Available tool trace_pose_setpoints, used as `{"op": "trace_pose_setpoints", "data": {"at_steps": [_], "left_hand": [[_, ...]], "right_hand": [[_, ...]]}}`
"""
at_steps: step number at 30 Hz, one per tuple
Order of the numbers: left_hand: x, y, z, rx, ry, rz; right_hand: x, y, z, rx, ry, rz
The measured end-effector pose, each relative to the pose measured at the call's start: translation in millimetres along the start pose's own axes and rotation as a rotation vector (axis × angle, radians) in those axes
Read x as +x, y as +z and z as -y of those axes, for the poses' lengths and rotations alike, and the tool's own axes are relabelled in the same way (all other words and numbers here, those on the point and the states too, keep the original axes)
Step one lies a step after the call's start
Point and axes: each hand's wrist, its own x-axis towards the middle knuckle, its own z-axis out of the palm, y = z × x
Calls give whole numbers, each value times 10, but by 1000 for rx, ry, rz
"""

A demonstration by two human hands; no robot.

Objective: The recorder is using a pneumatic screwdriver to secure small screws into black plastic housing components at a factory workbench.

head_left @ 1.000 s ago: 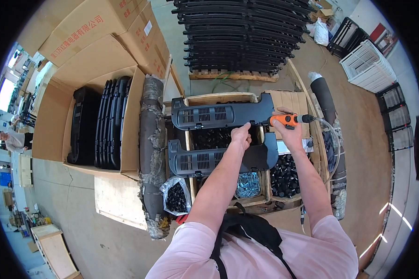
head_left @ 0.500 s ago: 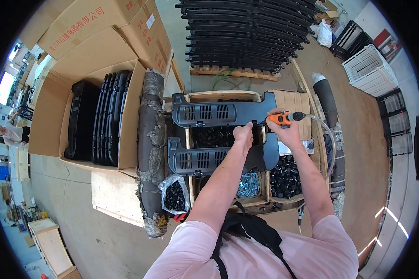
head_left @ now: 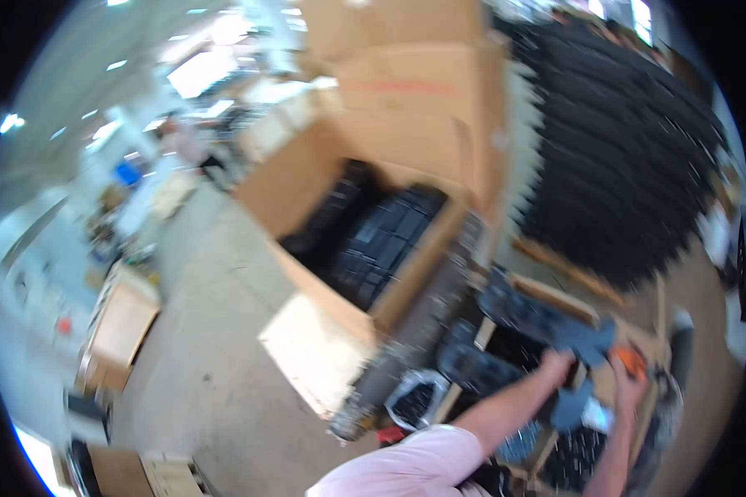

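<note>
The picture is smeared by motion. My right hand (head_left: 630, 388) is wrapped round an orange hand-held power tool (head_left: 630, 359) with a hose behind it, beside the right end of a dark vented plastic panel (head_left: 587, 338). At the near edge of that panel is my left hand (head_left: 557, 364), its fingers too blurred to tell whether they grip anything. A second dark panel (head_left: 471, 362) lies nearer to me, partly behind my left forearm. Both panels rest across a wooden bin frame.
An open carton (head_left: 286, 176) holding dark panels stands left of the bins, next to a wrapped roller (head_left: 365, 393). Small black parts (head_left: 574, 454) fill a bin; a plastic bag (head_left: 419, 399) holds more. Stacked black parts (head_left: 617, 149) rise at back right. A person (head_left: 189, 145) stands far left.
The whole view has swung to the left, so the panels and my hands now lie at lower right. The orange tool stays in my right hand by the far panel.
</note>
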Motion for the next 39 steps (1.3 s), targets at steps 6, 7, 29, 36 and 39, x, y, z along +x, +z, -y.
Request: {"op": "trace_pose_setpoints", "data": {"at_steps": [6, 7, 29, 36, 39], "left_hand": [[189, -544, -150, -357, -204, 108], [194, -703, -222, -433, -200, 69], [-966, -1748, -1301, -699, 63, 384], [-1700, -2880, -1152, -799, 186, 386], [-2085, -3091, -1017, -811, 182, 285]], "right_hand": [[-339, -167, -177, 317, -161, -43], [-626, -140, 164, 189, 96, -123], [-1870, 719, 109, 379, 299, 379], [-1806, 1239, -714, 493, 483, 478], [-1784, 1328, -862, 486, 407, 514]]}}
